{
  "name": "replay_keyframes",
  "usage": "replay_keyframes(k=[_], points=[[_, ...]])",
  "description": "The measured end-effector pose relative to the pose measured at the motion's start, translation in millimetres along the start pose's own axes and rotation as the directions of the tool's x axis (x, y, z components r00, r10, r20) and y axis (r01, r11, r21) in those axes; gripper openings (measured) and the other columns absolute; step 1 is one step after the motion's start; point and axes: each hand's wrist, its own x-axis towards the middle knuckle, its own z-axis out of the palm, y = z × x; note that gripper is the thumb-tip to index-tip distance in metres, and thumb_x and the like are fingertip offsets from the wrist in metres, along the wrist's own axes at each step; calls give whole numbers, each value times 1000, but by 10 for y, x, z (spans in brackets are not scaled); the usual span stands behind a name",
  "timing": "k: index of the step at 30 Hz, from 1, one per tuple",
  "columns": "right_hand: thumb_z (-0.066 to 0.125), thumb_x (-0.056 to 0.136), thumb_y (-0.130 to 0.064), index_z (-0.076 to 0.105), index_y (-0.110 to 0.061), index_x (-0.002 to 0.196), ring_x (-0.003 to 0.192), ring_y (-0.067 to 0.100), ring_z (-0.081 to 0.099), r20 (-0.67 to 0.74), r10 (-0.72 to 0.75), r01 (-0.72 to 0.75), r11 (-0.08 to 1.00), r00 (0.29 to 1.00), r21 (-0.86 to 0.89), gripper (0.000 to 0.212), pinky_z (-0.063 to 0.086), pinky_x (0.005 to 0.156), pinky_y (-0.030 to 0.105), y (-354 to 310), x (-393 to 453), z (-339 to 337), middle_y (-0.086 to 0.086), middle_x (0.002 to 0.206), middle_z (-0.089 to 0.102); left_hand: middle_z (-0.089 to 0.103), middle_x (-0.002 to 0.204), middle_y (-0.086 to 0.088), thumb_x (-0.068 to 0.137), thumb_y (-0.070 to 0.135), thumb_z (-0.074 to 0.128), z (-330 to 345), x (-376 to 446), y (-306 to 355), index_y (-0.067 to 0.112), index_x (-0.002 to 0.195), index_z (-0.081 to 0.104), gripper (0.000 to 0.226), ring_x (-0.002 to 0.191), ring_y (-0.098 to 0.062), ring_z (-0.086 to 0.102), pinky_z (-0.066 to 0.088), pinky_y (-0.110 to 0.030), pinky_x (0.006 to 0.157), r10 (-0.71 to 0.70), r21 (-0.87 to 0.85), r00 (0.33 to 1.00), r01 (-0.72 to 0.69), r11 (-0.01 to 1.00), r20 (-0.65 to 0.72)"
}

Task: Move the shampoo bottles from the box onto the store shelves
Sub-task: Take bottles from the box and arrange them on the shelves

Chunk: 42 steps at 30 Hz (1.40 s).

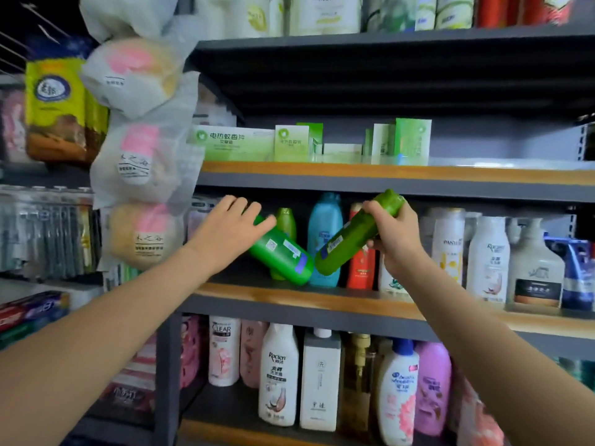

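Note:
My left hand (230, 228) grips the upper end of a bright green shampoo bottle (283, 257), which tilts down to the right over the middle shelf (289, 297). My right hand (391, 236) holds a darker green shampoo bottle (351, 239) near its cap end, tilted up to the right. The two bottles' lower ends nearly meet in front of a blue bottle (325, 226). Another green bottle (286, 220) stands upright behind them. No box is in view.
Red, white and blue bottles fill the middle shelf to the right (489, 255). Green cartons (235, 143) sit on the shelf above. Several bottles crowd the lower shelf (318, 378). Bagged sponges (141, 156) hang at the left beside the shelf upright.

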Motion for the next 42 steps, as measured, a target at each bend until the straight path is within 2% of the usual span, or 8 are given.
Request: replay_keyframes(k=[7,13,18,29,32,35,38,42], points=[[67,84,-7,53,-18,95,70,19,64,301,-155,213,962,941,-169,21,49,38,23,265,196,183,11,91,62,51,120,-12,84,11,60,105,79,-33,16,133,28,59,105,-32,55,39,-39,85,-139,94,862,107,990,488],[64,84,0,55,-21,95,78,15,63,566,-41,153,976,823,-152,25,58,52,29,386,297,306,3,89,54,50,123,-11,89,29,57,150,93,-41,13,132,30,54,109,-30,56,42,-37,87,-87,56,793,67,996,603],[63,84,3,54,-11,107,76,12,66,619,108,25,979,778,-203,28,58,52,26,469,429,506,0,87,58,45,127,-8,83,36,65,114,214,-113,15,127,41,54,116,-27,49,44,-36,80,-12,-33,754,45,998,657],[61,88,-4,44,-19,124,92,27,59,471,163,16,936,867,-353,42,55,43,27,689,652,837,14,115,49,51,117,-10,76,45,71,272,436,-262,13,125,44,64,109,-30,53,44,-38,76,141,-310,641,158,938,754],[66,85,-19,44,-19,123,77,25,61,480,68,288,723,875,-628,43,53,42,26,664,722,882,11,102,58,56,103,-8,73,46,73,331,402,-303,12,117,50,60,97,-26,53,41,-33,73,112,-427,681,313,849,723],[69,81,-27,48,-19,120,94,29,61,507,-19,440,527,862,-728,45,52,79,35,632,777,918,8,101,63,51,92,-2,73,43,75,368,356,-310,9,112,54,55,85,-20,46,32,-27,66,30,-522,726,464,716,687],[68,82,-22,55,-21,109,75,19,56,491,18,378,614,871,-693,30,47,62,22,605,783,926,0,82,57,54,88,-1,73,37,76,392,368,-303,9,102,58,44,80,-18,49,34,-25,58,-30,-623,741,585,519,671],[67,85,-22,51,-20,105,45,11,33,441,249,23,850,862,-526,26,32,34,16,532,770,832,1,65,42,59,86,-6,75,30,76,423,412,-281,12,96,60,33,59,-16,50,38,-12,40,-102,-673,712,693,259,695]])
